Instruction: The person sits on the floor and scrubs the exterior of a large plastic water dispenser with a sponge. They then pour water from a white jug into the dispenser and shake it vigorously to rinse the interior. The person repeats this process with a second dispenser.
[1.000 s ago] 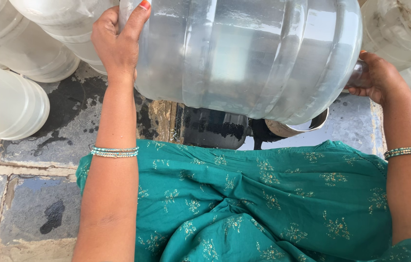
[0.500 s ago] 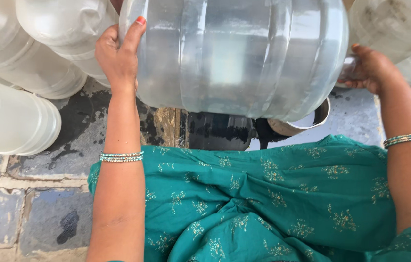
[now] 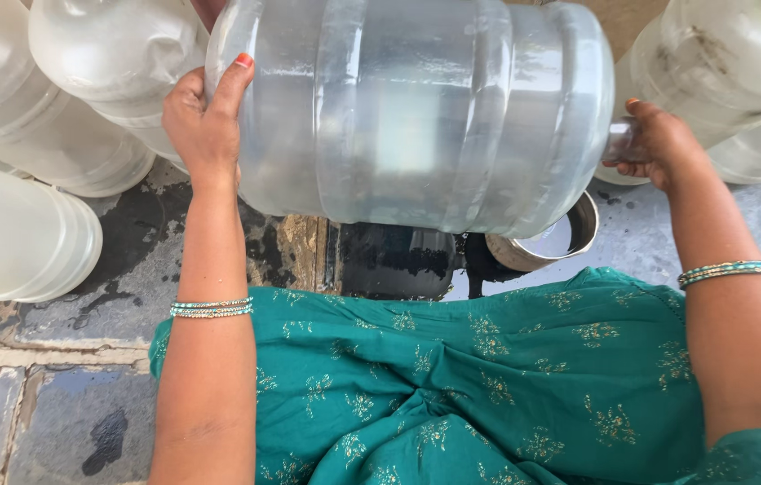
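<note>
Clear empty jugs (image 3: pixel 12 224) lie stacked at the far left on wet stone paving (image 3: pixel 120 287). The left hand (image 3: pixel 205 121) presses flat and wide against the base end of a large clear water jug (image 3: pixel 416 112), which lies on its side in mid-air above the teal garment (image 3: pixel 452 386). Under it, near the middle, sits a steel pot (image 3: pixel 547 244). At the right, the right hand (image 3: pixel 659 144) wraps closed around the jug's neck (image 3: pixel 619 139). More jugs (image 3: pixel 740 63) rest far right.
</note>
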